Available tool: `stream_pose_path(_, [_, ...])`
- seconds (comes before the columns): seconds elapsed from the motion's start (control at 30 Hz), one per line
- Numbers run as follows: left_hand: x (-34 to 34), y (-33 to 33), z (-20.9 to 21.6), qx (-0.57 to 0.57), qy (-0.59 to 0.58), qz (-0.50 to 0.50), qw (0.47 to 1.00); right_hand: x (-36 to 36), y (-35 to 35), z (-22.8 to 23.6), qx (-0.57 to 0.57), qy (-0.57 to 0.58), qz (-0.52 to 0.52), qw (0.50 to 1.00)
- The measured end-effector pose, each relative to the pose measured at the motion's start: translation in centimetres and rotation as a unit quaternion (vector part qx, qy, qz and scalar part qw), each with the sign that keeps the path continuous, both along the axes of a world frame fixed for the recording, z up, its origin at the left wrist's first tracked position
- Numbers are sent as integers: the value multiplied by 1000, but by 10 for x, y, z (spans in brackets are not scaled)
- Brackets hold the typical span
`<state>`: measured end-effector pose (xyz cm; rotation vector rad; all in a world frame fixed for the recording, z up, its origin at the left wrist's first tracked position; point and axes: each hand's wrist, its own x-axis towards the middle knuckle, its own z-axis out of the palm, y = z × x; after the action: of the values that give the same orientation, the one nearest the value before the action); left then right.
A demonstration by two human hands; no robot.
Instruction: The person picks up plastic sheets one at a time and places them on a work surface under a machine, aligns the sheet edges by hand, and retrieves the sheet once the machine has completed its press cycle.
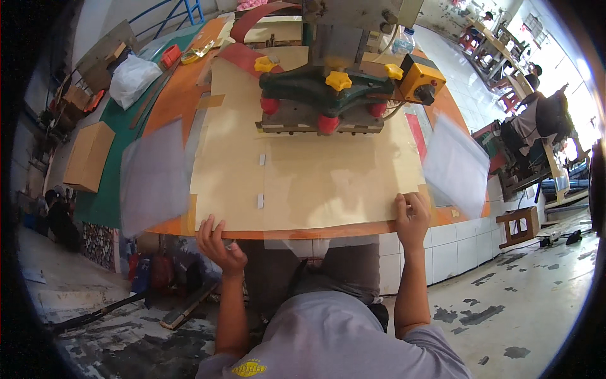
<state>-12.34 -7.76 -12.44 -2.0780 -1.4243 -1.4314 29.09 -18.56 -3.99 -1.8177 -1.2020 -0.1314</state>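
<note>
A tan board [227,158] lies on the orange worktable before me. Over its middle rests a clear plastic sheet [322,189], whose near end hangs past the table's front edge. My left hand [221,247] touches the board's near left corner, fingers apart and nothing visible in them. At the near right corner my right hand [413,220] has its fingers curled together; whatever they may pinch is hidden. Beyond both hands stands a press with a dark green head [322,88], yellow knobs [338,80] and red knobs [327,124] above a flat metal plate.
Stacks of clear plastic bags lie left [153,177] and right [457,165] of the board. A yellow control box [421,79] sits beside the press. Farther left are a cardboard box [89,156] and a white plastic bag [134,81]. A wooden stool [519,226] stands right.
</note>
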Motion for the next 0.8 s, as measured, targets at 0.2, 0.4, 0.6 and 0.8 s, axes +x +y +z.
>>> stream_pose_path(0.2, [-6, 28, 56, -188, -23, -83, 978, 24, 47, 41, -168, 13, 59, 984])
stream_pose_path(0.4, [47, 141, 103, -297, 90, -166, 936, 79, 144, 9, -207, -101, 136, 963])
stream_pose_path(0.6, [71, 215, 71, -341, 130, -222, 904, 68, 166, -20, -118, -69, 67, 988])
stream_pose_path(0.8, [76, 218, 53, -319, 104, -232, 913, 63, 159, -10, -129, -38, 95, 986])
